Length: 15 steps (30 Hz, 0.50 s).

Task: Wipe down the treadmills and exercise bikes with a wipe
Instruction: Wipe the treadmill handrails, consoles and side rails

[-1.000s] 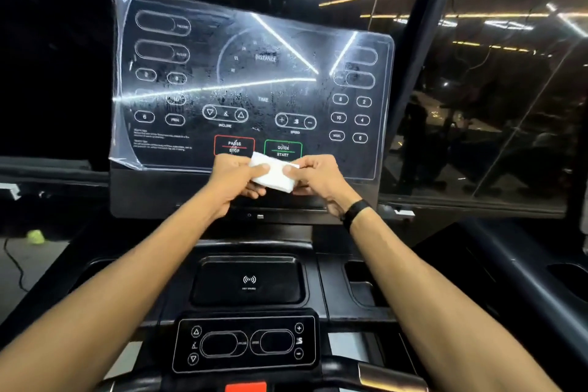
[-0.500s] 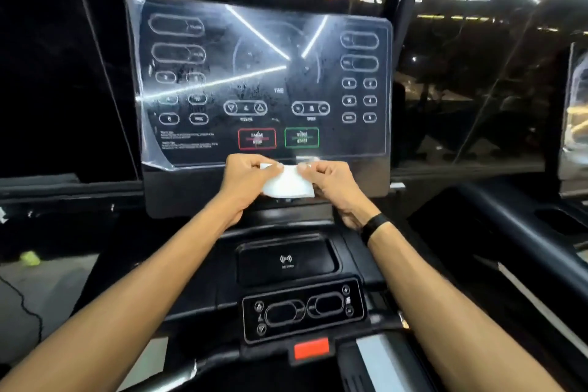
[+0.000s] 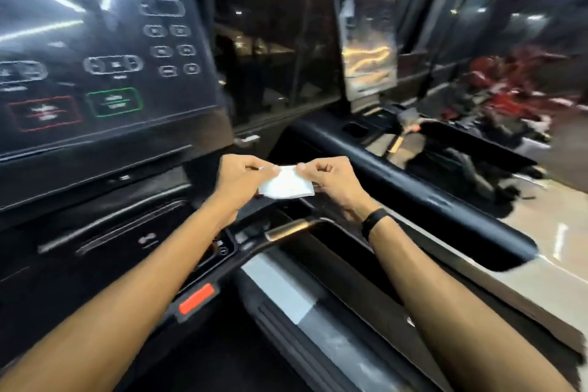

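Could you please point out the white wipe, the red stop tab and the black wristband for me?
white wipe (image 3: pixel 286 186): head view, middle of the sheet.
red stop tab (image 3: pixel 196 298): head view, centre of its face.
black wristband (image 3: pixel 375 221): head view, on the band.

The console (image 3: pixel 95 51) walls off the left; the black handrail (image 3: pixel 413 181) bars the right; between them, open air above the tray (image 3: pixel 296 210).

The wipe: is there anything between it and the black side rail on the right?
Nothing visible. Both hands, left and right, pinch the wipe in open air; the rail lies just beyond it, unobstructed.
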Motion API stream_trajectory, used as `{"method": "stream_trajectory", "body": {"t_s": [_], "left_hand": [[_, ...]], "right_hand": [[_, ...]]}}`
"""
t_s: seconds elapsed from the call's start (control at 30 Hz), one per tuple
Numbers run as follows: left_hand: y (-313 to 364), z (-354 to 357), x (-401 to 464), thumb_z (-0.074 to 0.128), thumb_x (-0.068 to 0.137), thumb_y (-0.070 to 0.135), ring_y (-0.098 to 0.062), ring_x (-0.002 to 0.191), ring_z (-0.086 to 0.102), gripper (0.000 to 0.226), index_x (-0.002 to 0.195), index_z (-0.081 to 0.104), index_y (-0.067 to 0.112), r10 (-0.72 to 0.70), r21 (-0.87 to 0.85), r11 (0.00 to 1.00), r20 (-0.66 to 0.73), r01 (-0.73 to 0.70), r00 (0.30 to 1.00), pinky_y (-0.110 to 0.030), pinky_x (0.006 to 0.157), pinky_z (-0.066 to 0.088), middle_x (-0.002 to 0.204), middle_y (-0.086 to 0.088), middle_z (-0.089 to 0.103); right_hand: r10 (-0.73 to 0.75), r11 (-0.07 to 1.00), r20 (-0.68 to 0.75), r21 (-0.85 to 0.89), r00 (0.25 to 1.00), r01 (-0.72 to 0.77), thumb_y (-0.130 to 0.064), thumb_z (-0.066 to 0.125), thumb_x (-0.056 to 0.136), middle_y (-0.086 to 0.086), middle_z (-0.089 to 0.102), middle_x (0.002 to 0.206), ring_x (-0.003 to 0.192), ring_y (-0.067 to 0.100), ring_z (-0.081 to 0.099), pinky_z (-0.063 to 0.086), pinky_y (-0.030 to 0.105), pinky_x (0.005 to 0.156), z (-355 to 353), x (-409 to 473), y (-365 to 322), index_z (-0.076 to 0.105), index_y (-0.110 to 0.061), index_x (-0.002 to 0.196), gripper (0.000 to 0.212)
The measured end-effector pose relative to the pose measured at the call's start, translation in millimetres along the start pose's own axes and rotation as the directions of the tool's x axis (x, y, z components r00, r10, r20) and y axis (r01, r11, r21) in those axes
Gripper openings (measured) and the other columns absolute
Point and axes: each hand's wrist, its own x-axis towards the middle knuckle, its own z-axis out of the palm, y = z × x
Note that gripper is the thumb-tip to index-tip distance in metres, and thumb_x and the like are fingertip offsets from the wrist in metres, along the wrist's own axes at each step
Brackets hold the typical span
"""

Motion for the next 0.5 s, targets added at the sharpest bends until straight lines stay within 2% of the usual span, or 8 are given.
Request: {"method": "stream_trajectory", "body": {"t_s": [0.07,0.13,0.27,0.3,0.4,0.5], "left_hand": [[12,45,-5,0.079,0.080,0.005,-0.011,0.069,0.067,0.021,0.067,0.075,0.022,0.028,-0.025,0.999,0.089,-0.026,0.996,-0.031,0.068,0.055,0.069,0.002,0.073],[25,93,-16,0.079,0.080,0.005,-0.016,0.077,0.072,0.017,0.071,0.076,0.019,0.061,-0.047,0.997,0.180,-0.054,0.982,-0.041,0.077,0.060,0.076,-0.003,0.076],[46,182,-49,0.080,0.079,0.007,-0.022,0.080,0.072,0.025,0.063,0.077,0.026,0.127,-0.067,0.992,0.320,-0.111,0.939,-0.051,0.080,0.058,0.074,-0.002,0.075],[52,210,-62,0.080,0.078,0.007,-0.021,0.079,0.071,0.026,0.062,0.076,0.027,0.144,-0.077,0.989,0.360,-0.124,0.922,-0.051,0.080,0.058,0.073,-0.001,0.075],[70,279,-104,0.080,0.079,0.008,-0.015,0.073,0.068,0.024,0.064,0.075,0.026,0.177,-0.105,0.984,0.446,-0.145,0.877,-0.043,0.075,0.058,0.069,0.004,0.073],[82,345,-151,0.078,0.082,0.007,-0.009,0.067,0.063,0.023,0.066,0.073,0.023,0.211,-0.138,0.977,0.521,-0.163,0.827,-0.032,0.067,0.051,0.066,0.006,0.070]], "right_hand": [[0.021,1.000,-0.083,0.001,0.996,-0.021,-0.010,0.067,0.095,-0.004,0.057,0.060,0.055,0.000,0.051,0.041,0.015,0.055,-46,-25,0,0.060,-0.001,0.069,0.029],[0.038,0.999,-0.168,-0.022,0.985,-0.043,-0.011,0.066,0.096,-0.011,0.059,0.057,0.055,-0.003,0.054,0.043,0.016,0.058,-93,-52,2,0.059,-0.001,0.069,0.029],[0.037,0.997,-0.342,-0.051,0.939,-0.058,-0.013,0.069,0.094,0.006,0.064,0.072,0.067,0.008,0.059,0.050,0.026,0.064,-177,-113,3,0.064,0.016,0.077,0.034],[0.042,0.996,-0.389,-0.057,0.920,-0.070,-0.012,0.069,0.094,0.006,0.065,0.071,0.067,0.008,0.059,0.050,0.025,0.064,-202,-135,3,0.065,0.013,0.075,0.031],[0.042,0.991,-0.458,-0.095,0.888,-0.096,-0.010,0.069,0.094,-0.012,0.057,0.053,0.053,-0.003,0.050,0.044,0.015,0.055,-259,-196,4,0.061,-0.009,0.060,0.034],[0.049,0.984,-0.525,-0.119,0.850,-0.130,-0.011,0.067,0.095,-0.013,0.049,0.048,0.045,-0.003,0.043,0.034,0.009,0.044,-313,-261,7,0.057,-0.007,0.062,0.035]]}}
